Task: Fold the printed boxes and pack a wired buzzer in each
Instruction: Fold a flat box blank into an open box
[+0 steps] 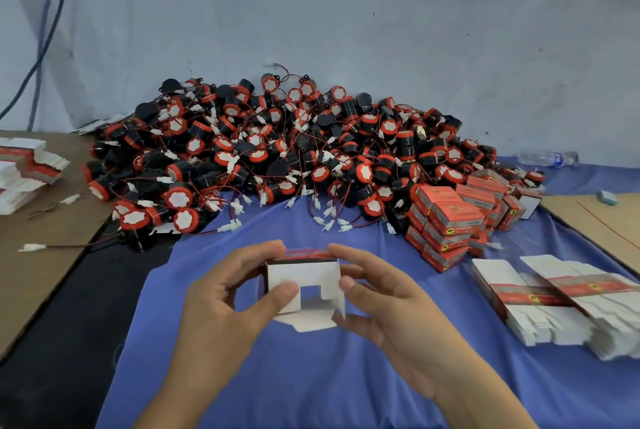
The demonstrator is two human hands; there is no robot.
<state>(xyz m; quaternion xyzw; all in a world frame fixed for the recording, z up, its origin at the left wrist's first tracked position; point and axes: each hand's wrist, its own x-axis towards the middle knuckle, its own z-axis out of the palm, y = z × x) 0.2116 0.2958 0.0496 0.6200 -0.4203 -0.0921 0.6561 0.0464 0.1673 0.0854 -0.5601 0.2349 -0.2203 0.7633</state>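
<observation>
Head view: left hand (221,304) and right hand (391,307) pinch half-folded box (304,279), palms facing inward.

Both bare forearms reach in from below and angle towards each other, so the two hands meet in the middle, palms turned inward. The left hand (221,304) pinches the half-folded box (304,273) from its left side, forefinger laid along the top and thumb pressed on the white flap. The right hand (391,311) grips the opposite side, fingers curled round the right edge.
</observation>
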